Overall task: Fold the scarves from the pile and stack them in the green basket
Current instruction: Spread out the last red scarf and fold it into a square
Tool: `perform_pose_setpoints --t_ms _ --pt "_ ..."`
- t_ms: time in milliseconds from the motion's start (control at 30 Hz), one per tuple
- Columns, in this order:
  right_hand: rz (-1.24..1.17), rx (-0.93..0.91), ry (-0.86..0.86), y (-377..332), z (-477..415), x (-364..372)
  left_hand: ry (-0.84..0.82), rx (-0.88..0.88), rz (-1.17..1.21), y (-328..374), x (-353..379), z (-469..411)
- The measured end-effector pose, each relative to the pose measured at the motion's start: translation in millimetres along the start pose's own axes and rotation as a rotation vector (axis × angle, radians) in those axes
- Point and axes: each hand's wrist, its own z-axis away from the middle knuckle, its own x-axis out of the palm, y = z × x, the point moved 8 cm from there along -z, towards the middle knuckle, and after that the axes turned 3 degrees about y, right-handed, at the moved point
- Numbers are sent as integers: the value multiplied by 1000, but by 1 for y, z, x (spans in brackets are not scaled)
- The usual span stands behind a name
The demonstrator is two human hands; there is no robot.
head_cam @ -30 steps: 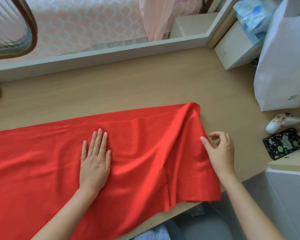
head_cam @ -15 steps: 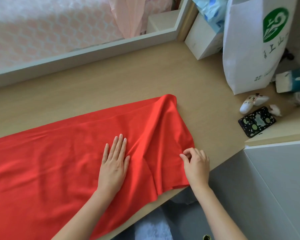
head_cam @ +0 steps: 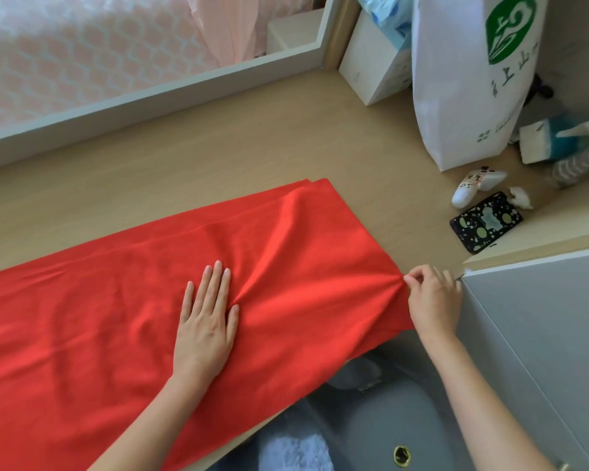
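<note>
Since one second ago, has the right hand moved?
Yes. Judged against the phone, the right hand has come nearer the desk's front edge and rightward, now pinching the red scarf's edge.

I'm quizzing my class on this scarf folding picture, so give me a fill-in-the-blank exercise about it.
1. The left hand presses flat on the ____ scarf, whose edge the right hand pinches.
2. The white bag bears a ____ logo.
3. The phone has a spotted case that is mostly ____.
Missing words: red, green, black.
</note>
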Motion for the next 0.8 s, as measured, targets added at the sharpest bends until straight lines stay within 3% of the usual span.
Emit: perform_pose_setpoints --t_ms 100,300,433,667,800 --pt "-139 30 -91 2 5 10 -1 4 -2 0 1 0" --pt "-321 176 -69 24 43 5 31 -16 9 8 -5 -5" --pt "-287 312 -80 35 75 9 55 68 39 43 -10 -3" --pt "-475 836 -57 46 106 33 -27 192 2 76 11 15" --pt "-603 915 -6 48 112 39 -69 225 -55 71 21 20"
